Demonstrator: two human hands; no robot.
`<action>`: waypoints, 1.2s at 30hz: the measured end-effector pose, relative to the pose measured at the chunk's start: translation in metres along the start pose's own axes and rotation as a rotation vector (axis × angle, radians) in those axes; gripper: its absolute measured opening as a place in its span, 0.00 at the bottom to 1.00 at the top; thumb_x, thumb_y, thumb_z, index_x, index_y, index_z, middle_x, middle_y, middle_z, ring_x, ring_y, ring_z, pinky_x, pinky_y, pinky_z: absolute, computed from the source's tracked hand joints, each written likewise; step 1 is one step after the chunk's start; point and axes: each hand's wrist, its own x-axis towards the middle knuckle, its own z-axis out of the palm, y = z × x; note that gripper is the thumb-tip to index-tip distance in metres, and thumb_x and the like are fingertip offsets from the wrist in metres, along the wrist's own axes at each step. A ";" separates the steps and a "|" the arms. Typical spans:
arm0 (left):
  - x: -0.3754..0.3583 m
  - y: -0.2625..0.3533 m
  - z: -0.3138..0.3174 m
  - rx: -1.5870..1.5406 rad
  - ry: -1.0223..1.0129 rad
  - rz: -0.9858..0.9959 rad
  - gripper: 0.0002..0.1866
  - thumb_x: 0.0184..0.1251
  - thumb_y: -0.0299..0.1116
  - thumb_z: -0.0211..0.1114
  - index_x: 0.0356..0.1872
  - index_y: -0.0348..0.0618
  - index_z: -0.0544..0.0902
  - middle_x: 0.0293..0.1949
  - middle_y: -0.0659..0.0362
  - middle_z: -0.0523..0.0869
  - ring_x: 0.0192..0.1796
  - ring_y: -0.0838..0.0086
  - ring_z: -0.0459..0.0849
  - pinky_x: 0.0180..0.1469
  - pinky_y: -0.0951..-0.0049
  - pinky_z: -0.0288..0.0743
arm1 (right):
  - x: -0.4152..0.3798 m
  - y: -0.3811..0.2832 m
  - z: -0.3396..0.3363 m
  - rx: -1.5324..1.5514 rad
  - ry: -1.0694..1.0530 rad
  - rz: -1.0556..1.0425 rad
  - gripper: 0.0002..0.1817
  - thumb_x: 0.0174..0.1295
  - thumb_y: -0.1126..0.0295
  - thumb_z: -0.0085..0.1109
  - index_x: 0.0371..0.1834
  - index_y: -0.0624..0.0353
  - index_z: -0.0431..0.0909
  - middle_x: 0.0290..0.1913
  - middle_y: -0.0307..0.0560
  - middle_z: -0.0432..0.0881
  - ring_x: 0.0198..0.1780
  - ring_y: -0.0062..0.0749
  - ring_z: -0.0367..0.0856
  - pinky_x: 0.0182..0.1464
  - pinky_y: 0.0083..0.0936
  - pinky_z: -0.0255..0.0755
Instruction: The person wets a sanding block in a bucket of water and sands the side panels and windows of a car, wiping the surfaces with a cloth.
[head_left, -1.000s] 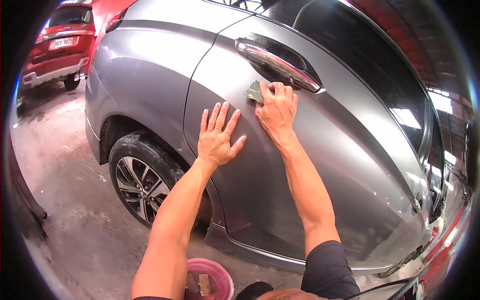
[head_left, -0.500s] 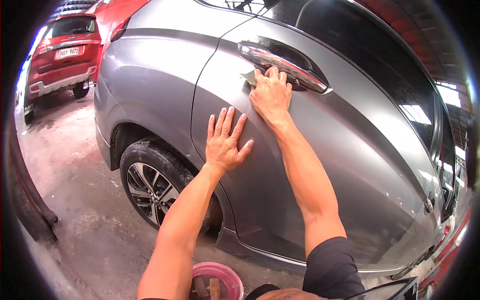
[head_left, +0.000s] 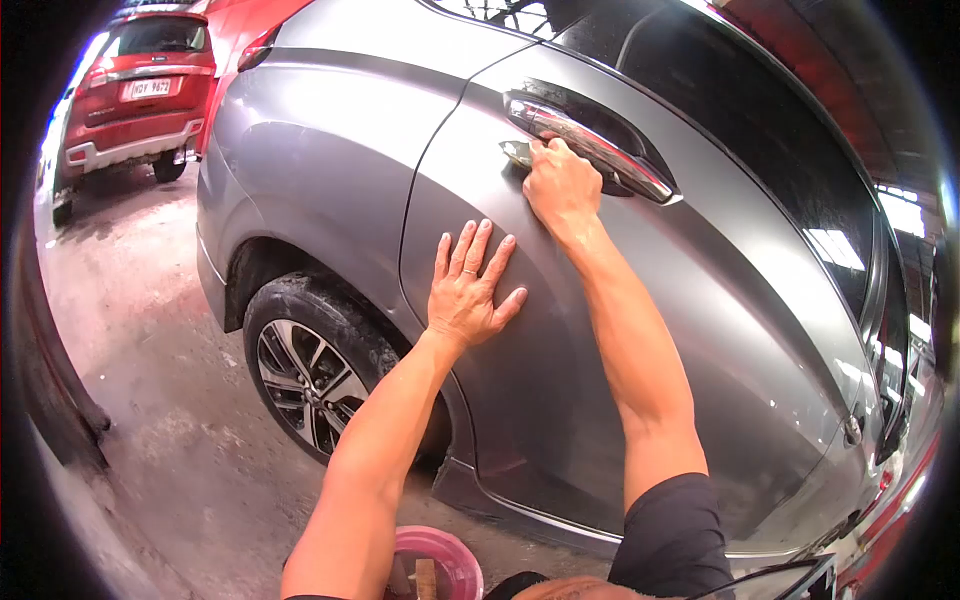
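Right hand [head_left: 562,190] is sitting closer to door handle [head_left: 612,156] than before; I'm pinching green pad [head_left: 515,153] below it, toward door's [head_left: 640,350] rear edge, left hand [head_left: 468,292] lying spread. Expecting light, flexible; favouring edge grip.

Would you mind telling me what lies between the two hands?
In the head view, only bare grey door panel lies between left hand and right hand.

1 thin olive-green piece [head_left: 516,153] — mostly covered, its exposed edge catching light — sits at the closed grey door [head_left: 560,420], just below the chrome handle [head_left: 625,168]. The door's curved surface carries pale reflections.
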 end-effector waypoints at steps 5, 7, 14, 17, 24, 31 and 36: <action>0.001 -0.002 -0.003 -0.012 -0.029 -0.024 0.36 0.62 0.56 0.63 0.71 0.57 0.70 0.75 0.52 0.62 0.77 0.57 0.57 0.77 0.47 0.44 | -0.009 -0.001 -0.014 -0.003 -0.050 0.014 0.12 0.57 0.68 0.58 0.44 0.56 0.82 0.44 0.48 0.84 0.42 0.48 0.87 0.44 0.45 0.81; 0.000 0.000 -0.002 -0.016 -0.008 0.001 0.36 0.63 0.56 0.61 0.70 0.51 0.71 0.74 0.49 0.62 0.76 0.54 0.58 0.77 0.47 0.44 | -0.020 0.003 -0.018 -0.061 -0.050 0.001 0.12 0.58 0.68 0.56 0.45 0.55 0.82 0.43 0.47 0.84 0.40 0.47 0.87 0.42 0.43 0.81; -0.002 -0.001 -0.005 -0.023 -0.033 -0.020 0.37 0.63 0.57 0.62 0.72 0.58 0.68 0.75 0.52 0.62 0.77 0.57 0.57 0.77 0.47 0.45 | -0.009 0.009 -0.004 -0.087 0.040 -0.094 0.14 0.57 0.69 0.56 0.47 0.51 0.81 0.40 0.43 0.84 0.36 0.46 0.87 0.37 0.41 0.81; -0.002 0.002 -0.003 -0.043 -0.028 -0.022 0.36 0.63 0.57 0.61 0.72 0.58 0.69 0.75 0.52 0.61 0.77 0.58 0.57 0.77 0.47 0.44 | -0.015 0.010 -0.013 -0.083 -0.010 -0.075 0.15 0.58 0.68 0.55 0.48 0.51 0.81 0.41 0.44 0.83 0.38 0.46 0.86 0.39 0.41 0.81; 0.001 0.000 -0.003 -0.013 -0.024 -0.007 0.36 0.63 0.56 0.61 0.71 0.53 0.70 0.74 0.49 0.61 0.77 0.55 0.57 0.77 0.46 0.44 | -0.011 0.005 -0.007 -0.051 0.094 -0.076 0.09 0.58 0.68 0.54 0.39 0.52 0.83 0.39 0.42 0.84 0.36 0.45 0.87 0.38 0.39 0.81; -0.001 0.000 -0.003 -0.014 -0.035 -0.015 0.36 0.63 0.56 0.61 0.71 0.54 0.70 0.74 0.49 0.62 0.77 0.54 0.57 0.77 0.47 0.44 | 0.002 0.006 0.008 -0.053 0.192 -0.141 0.09 0.60 0.68 0.52 0.38 0.53 0.83 0.38 0.44 0.84 0.35 0.46 0.87 0.36 0.42 0.81; -0.003 0.001 -0.001 -0.028 -0.014 -0.012 0.36 0.62 0.56 0.62 0.70 0.54 0.70 0.74 0.49 0.62 0.77 0.54 0.57 0.77 0.47 0.44 | 0.007 0.003 0.001 -0.091 0.003 -0.078 0.13 0.58 0.70 0.54 0.46 0.52 0.81 0.42 0.44 0.84 0.41 0.45 0.86 0.42 0.42 0.81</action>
